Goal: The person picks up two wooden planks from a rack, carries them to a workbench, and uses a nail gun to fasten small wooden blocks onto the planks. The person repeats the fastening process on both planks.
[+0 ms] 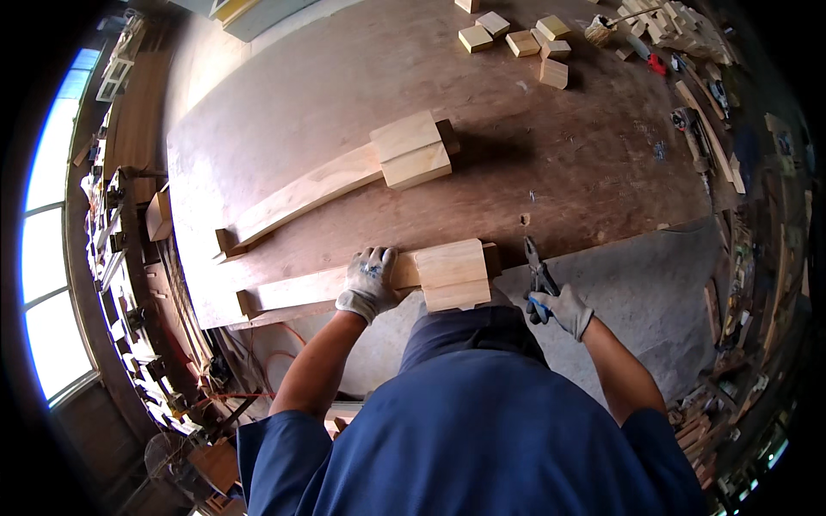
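Note:
Along the near edge of the workbench lies a long wooden leg with a thick square block at its right end. My left hand, in a pale work glove, is closed over the leg just left of the block. My right hand, gloved too, grips a pair of pliers by dark handles with a blue part; the jaws point away from me, beside the bench's near edge. Farther back rests a similar wooden leg, slightly curved, with a block at its right end.
Several small wooden blocks sit at the far side. A pile of wood pieces, a red-handled tool and other tools crowd the far right. A small hole marks the bench. Timber and clutter line the left wall by a window.

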Motion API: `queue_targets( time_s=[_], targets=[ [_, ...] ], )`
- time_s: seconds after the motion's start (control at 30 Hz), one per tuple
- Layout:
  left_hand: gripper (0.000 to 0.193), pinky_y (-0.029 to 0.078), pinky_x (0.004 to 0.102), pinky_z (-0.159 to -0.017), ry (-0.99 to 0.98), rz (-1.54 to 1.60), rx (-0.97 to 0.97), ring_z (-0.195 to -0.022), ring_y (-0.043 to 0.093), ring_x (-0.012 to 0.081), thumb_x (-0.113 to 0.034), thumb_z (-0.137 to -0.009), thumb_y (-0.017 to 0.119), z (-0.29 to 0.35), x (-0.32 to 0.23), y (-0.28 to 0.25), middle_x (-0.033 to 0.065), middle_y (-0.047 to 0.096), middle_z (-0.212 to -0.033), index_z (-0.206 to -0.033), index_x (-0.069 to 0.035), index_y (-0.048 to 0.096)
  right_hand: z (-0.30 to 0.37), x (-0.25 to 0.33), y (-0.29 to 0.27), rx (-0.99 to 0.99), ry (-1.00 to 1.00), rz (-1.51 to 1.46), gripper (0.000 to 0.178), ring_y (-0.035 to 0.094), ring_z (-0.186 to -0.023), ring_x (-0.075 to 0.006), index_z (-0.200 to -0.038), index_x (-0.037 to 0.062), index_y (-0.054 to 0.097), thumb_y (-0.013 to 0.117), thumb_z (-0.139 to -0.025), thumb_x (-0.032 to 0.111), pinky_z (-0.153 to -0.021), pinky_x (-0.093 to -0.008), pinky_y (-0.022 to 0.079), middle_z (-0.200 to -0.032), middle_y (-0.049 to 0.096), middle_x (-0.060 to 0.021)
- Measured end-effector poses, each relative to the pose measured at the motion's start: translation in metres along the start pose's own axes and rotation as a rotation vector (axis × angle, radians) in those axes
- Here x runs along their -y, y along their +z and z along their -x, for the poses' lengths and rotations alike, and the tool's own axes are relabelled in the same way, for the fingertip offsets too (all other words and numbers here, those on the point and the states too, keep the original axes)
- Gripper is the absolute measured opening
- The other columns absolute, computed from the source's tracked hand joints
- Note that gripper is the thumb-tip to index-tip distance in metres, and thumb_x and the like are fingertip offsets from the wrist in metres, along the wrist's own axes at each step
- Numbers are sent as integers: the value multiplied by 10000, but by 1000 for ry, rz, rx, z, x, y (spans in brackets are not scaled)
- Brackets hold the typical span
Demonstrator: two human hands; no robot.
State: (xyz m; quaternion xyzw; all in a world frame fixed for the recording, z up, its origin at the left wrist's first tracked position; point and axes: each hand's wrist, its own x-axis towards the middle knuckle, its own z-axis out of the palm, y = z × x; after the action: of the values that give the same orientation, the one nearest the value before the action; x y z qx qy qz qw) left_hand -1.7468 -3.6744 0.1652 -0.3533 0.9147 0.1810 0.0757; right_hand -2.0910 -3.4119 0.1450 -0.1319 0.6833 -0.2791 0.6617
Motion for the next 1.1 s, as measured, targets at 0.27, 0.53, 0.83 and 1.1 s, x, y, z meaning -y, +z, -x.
queue_targets(
  time_s=[0.27, 0.53, 0.83, 1.1],
  targets=[
    [799, 521, 508, -962, -9, 26, 13, -1128, 646, 388, -542, -691, 916, 0, -7, -13, 183, 682, -1181, -1275, -87, 616, -8, 24, -10, -45, 137, -142, 298, 601, -572, -144, -873, 32, 698, 711, -1022, 290, -527, -337, 476, -699, 655, -42],
    [782, 519, 515, -963, 43, 66, -78, -1114, 645, 393, -564, -707, 906, 5, 1, -3, 189, 674, -1179, -1255, -88, 615, 46, 95, 20, -268, -7, 705, 306, 690, -806, -361, -994, 0, 683, 729, -981, 303, -755, -475, 535, -849, 701, -193],
    [787, 519, 511, -979, 36, 51, -47, -1134, 641, 394, -563, -717, 902, 5, 2, -2, 191, 675, -1192, -1261, -75, 611, 61, 141, 34, -139, 29, 1163, 352, 680, -1127, -449, -1132, 22, 698, 674, -970, 334, -961, -524, 544, -1157, 725, -258],
    [788, 523, 511, -986, 40, 57, -40, -1148, 639, 399, -547, -726, 904, 4, 1, -6, 195, 676, -1201, -1278, -69, 608, 61, 168, 38, -163, -83, 1515, 319, 718, -1100, -406, -1103, 17, 754, 641, -969, 284, -966, -495, 569, -1134, 752, -229]
  ],
)
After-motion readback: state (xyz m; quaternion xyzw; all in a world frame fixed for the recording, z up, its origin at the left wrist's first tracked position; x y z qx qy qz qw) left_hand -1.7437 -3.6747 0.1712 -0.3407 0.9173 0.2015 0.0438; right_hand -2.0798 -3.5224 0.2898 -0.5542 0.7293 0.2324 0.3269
